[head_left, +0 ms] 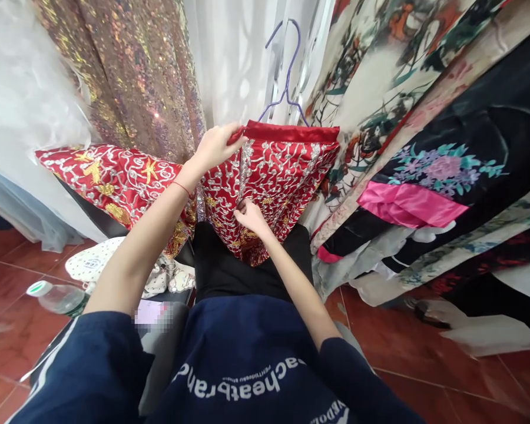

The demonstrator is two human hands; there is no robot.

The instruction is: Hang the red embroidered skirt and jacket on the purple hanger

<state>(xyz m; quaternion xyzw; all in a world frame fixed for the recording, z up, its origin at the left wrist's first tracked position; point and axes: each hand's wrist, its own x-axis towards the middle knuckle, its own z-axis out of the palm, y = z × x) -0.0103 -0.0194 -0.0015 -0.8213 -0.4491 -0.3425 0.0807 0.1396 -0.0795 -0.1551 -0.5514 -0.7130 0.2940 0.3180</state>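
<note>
A red skirt with silver and gold embroidery and a plain red waistband hangs from a purple wire hanger. Its left panel spreads out beyond my left arm, and the lower part rests over my lap. My left hand is closed on the skirt at the left end of the waistband. Lower down, the fingers of my right hand pinch the embroidered cloth near a silver vertical trim. The hanger's hook stands above, in front of white sheer cloth.
Sequined gold fabric hangs at the back left beside white tulle. Floral and black garments hang close on the right. A clear plastic bottle and a dotted white cloth item lie at my left.
</note>
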